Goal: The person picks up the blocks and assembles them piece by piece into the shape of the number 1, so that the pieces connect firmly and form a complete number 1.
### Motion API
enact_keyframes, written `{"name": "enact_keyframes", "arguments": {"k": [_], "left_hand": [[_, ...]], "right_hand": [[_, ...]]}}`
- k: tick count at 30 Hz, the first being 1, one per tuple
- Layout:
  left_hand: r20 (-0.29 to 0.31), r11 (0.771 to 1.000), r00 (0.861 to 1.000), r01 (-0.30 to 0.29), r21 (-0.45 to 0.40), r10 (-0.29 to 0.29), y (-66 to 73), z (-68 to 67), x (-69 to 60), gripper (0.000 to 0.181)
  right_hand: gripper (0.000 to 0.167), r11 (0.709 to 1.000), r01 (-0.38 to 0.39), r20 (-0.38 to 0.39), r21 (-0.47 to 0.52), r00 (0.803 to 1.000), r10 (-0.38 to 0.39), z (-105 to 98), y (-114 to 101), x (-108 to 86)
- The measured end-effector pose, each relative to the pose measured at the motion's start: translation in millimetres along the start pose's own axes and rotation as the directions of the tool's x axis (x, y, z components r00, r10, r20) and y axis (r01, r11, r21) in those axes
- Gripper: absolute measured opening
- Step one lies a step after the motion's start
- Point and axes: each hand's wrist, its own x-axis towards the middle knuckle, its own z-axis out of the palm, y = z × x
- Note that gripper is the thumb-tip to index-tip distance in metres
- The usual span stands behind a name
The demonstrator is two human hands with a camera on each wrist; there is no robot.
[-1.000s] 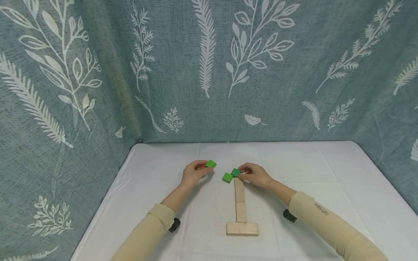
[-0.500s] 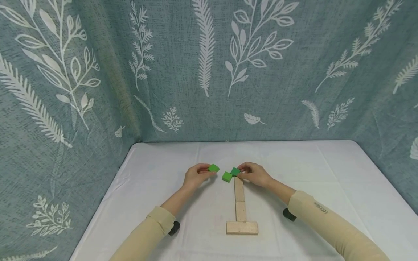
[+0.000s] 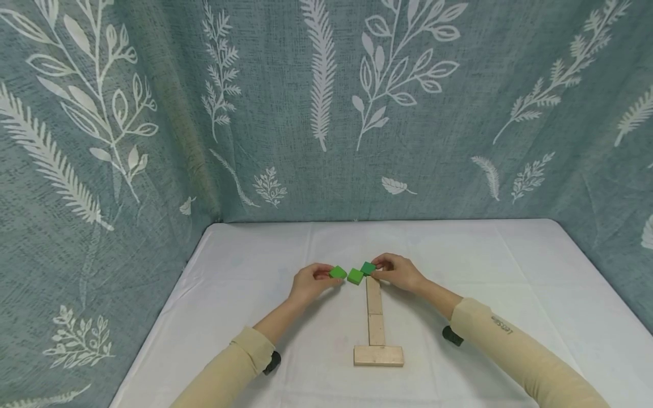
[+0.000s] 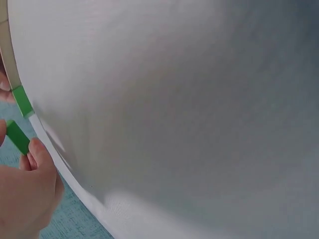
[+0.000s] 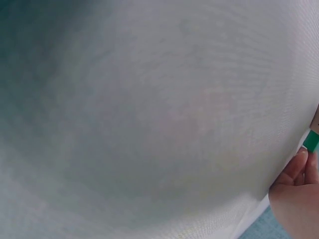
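Observation:
My left hand [image 3: 308,285] pinches a light green block [image 3: 338,272] between thumb and fingers, just left of a second light green block [image 3: 355,276] lying on the table. In the left wrist view a narrow gap separates the held green block [image 4: 18,137] from the one on the table [image 4: 22,101]. My right hand [image 3: 400,273] pinches a darker green block [image 3: 368,268] at the top of a column of plain wooden blocks [image 3: 374,296]. In the right wrist view only a corner of that darker green block [image 5: 311,141] shows at the fingertips.
A plain wooden block [image 3: 378,356] lies crosswise at the near end of the column. White cloth covers the table [image 3: 484,260]. Behind and on the left hangs a blue-green curtain [image 3: 285,113] with white leaf prints.
My left hand has come nearer and to the right with its light green block, closing in on the middle green block. My right hand stays where it was.

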Motion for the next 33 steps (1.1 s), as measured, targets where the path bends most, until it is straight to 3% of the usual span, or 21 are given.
{"name": "enact_keyframes", "arguments": {"k": [15,33], "left_hand": [[0.018,0.997,0.999,-0.03,0.073,0.029,-0.5,8.0,-4.2,0.036],[0.009,0.986,0.994,-0.109,0.122,0.109,-2.3,13.5,-5.2,0.034]], "right_hand": [[0.032,1.0,-0.008,-0.002,-0.007,1.0,0.008,0,1,1.0],[0.032,1.0,-0.018,-0.004,0.003,1.0,0.018,0,-1,0.2]]}}
